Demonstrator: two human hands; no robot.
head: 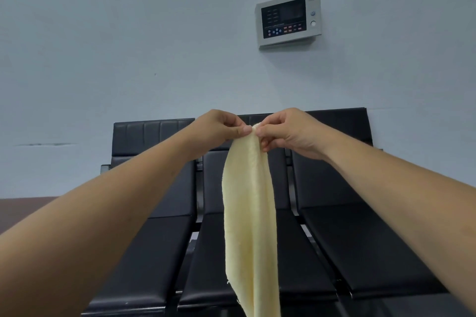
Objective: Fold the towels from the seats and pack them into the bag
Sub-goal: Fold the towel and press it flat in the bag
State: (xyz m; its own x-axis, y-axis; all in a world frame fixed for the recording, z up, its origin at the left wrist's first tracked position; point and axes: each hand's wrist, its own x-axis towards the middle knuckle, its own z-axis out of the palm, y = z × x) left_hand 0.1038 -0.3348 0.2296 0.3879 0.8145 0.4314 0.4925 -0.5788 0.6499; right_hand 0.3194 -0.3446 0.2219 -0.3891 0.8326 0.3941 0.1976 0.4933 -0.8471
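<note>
both hands meet at chest height, the left hand [221,127] and right hand [286,131] each pinching the top edge of the pale yellow towel [248,213] between thumb and fingertips — corners brought together, likely so it hangs doubled for a fold. the towel drops straight below the hands, in front of the black seats [347,239]. up and right of the hands, a wall panel [288,18] carries small print — too blurred to read. no bag in view

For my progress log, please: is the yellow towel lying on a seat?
No, the left hand and right hand pinch the towel aloft.
</note>
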